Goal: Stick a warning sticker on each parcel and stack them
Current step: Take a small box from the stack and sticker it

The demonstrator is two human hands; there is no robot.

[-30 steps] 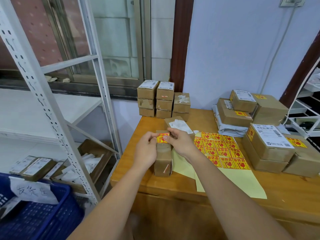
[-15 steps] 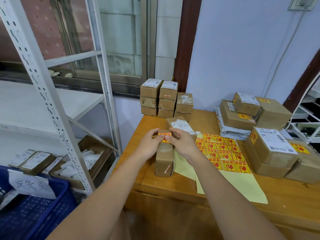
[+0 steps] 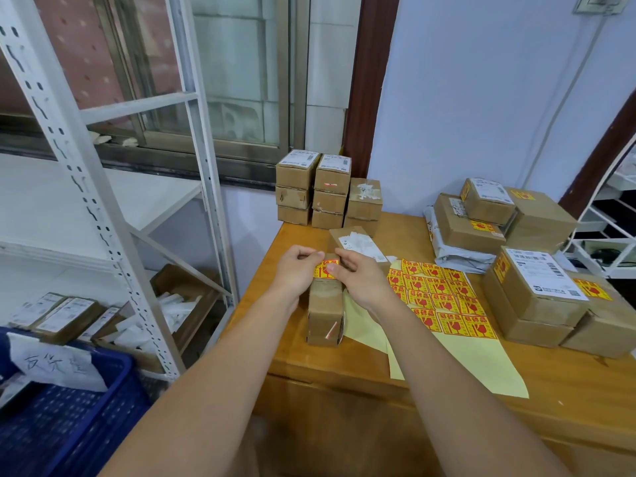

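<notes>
A small brown parcel (image 3: 325,313) stands near the front left of the wooden table (image 3: 344,366). A yellow-and-red warning sticker (image 3: 323,269) lies on the parcel's top far end. My left hand (image 3: 296,273) grips the parcel's left side with its fingers curled at the sticker's edge. My right hand (image 3: 358,278) holds the parcel's right side, its thumb pressing the sticker. A sheet of warning stickers (image 3: 440,297) lies on yellow backing paper to the right. Another small parcel (image 3: 356,242) lies just behind my hands.
Stacks of small parcels (image 3: 327,191) stand at the table's back left corner. Larger stickered parcels (image 3: 537,287) and a grey mail bag (image 3: 457,258) fill the right side. A white metal shelf (image 3: 103,218) and a blue crate (image 3: 69,425) are at left.
Both hands stay on the parcel and sticker; the right thumb has pressed across the sticker. The camera has shifted slightly.
</notes>
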